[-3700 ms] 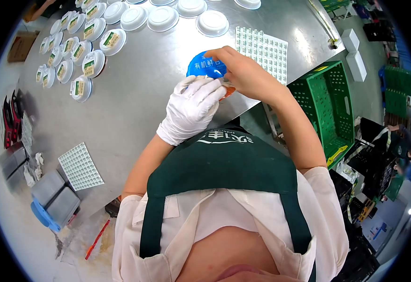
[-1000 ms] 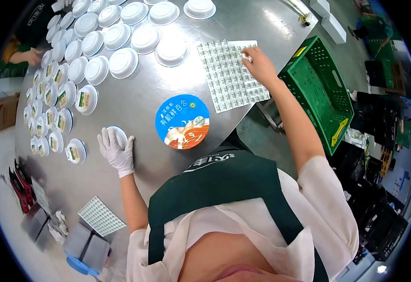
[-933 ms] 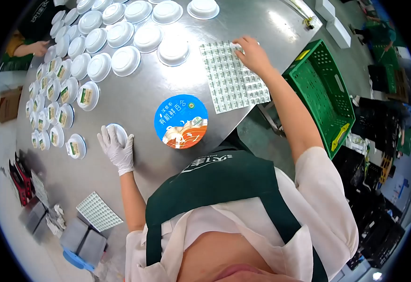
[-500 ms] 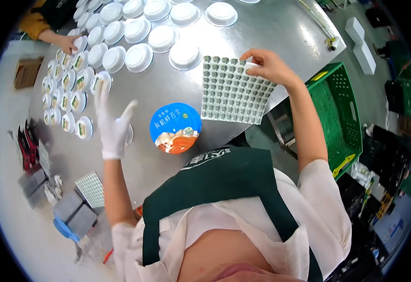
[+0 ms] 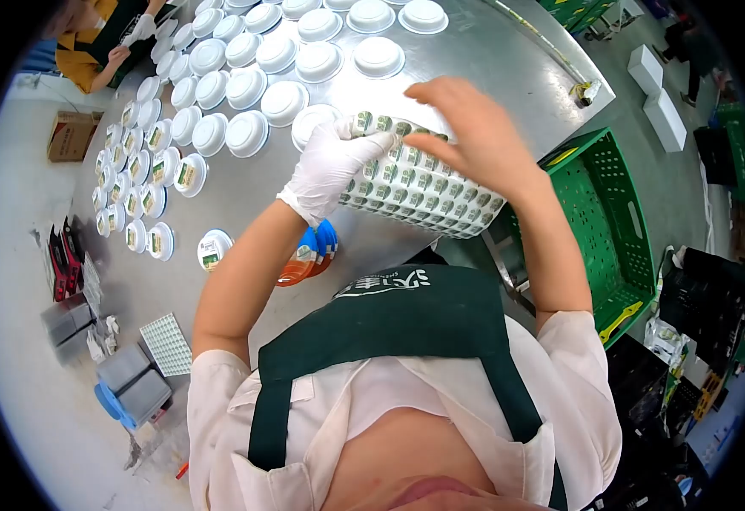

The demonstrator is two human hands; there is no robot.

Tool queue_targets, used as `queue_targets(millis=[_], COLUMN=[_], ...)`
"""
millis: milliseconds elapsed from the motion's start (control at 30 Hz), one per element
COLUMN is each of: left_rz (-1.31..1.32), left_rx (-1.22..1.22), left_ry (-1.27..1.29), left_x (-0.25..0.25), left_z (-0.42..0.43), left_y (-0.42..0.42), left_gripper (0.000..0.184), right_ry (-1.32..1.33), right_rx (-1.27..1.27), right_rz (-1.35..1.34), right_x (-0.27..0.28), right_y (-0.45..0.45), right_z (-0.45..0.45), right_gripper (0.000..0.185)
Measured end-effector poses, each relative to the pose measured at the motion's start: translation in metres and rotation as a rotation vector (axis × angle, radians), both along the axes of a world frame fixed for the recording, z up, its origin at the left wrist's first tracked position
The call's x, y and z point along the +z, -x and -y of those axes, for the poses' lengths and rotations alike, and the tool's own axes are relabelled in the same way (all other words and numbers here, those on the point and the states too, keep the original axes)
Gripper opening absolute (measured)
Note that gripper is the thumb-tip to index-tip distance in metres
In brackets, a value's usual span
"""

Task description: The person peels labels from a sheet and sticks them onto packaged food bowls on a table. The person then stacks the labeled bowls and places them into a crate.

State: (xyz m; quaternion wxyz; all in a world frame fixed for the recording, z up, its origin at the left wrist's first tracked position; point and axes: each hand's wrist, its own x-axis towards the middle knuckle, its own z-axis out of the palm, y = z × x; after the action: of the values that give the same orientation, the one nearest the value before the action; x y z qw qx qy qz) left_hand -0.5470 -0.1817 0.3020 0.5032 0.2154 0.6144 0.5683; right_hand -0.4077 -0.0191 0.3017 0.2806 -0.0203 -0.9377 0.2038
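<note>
A steel table (image 5: 245, 192) fills the view, with a green crate (image 5: 598, 226) off its right edge. The gloved left hand (image 5: 330, 166) pinches the top left corner of a label sheet (image 5: 428, 192) between thumb and fingers, and the sheet bows, raised near the table's edge. The bare right hand (image 5: 475, 140) is over the sheet's upper edge, thumb and fingers spread apart; blur hides whether it touches. Blue and orange lids (image 5: 306, 255) lie partly under the left forearm. Rows of white tubs (image 5: 379, 57) cover the far side, a labelled tub (image 5: 213, 249) sits just beside that forearm, and a co-worker's hand (image 5: 119, 54) shows at upper left. Half a second ago the right hand alone held the sheet, the left reaching out with fingers splayed.
</note>
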Motion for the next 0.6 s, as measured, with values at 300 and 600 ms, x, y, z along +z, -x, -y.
queue_targets(millis=[300, 600], left_rz=[-0.027, -0.156], left_rx=[0.01, 0.009], left_ry=[-0.003, -0.053], left_x=[0.001, 0.001], left_z=[0.001, -0.001], left_y=[-0.016, -0.017], left_gripper=[0.017, 0.043], right_ry=[-0.141, 0.095], right_rx=[0.105, 0.136], right_rz=[0.026, -0.051], right_x=[-0.013, -0.035], right_y=[0.024, 0.023], right_z=[0.006, -0.011], right_gripper=[0.022, 0.018])
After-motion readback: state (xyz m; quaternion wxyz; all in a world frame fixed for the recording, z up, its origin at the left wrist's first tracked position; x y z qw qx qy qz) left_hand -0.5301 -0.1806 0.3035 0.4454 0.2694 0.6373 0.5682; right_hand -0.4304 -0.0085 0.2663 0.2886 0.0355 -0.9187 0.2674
